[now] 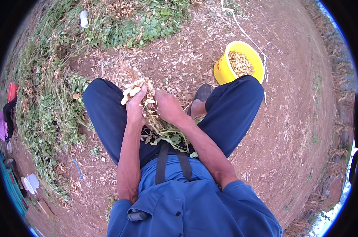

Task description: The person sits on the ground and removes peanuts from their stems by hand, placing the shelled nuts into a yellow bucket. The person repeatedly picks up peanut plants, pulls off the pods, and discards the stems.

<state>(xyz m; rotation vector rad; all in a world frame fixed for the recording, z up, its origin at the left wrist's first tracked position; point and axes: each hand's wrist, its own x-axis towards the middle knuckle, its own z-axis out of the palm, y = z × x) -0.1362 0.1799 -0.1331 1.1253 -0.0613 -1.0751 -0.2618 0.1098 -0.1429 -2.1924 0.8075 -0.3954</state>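
Note:
Between my knees I hold an uprooted peanut plant [173, 133], its leafy end down in my lap and its pods at the far end. My left hand [136, 103] is closed on a cluster of peanut pods [134, 89], with the thumb on top of them. Close beside it, my right hand [170, 106] grips the plant's stems and roots; its fingertips are hidden behind the knuckles. Beyond my right knee stands a yellow bucket [221, 71], partly filled with loose peanuts [240, 62].
Heaped peanut plants [48, 118] curve around the left and far side. A white rope [244, 31] runs along the ground past the bucket. At far left are a person in purple clothing [0, 126], a red container [12, 92] and a teal vehicle [14, 189].

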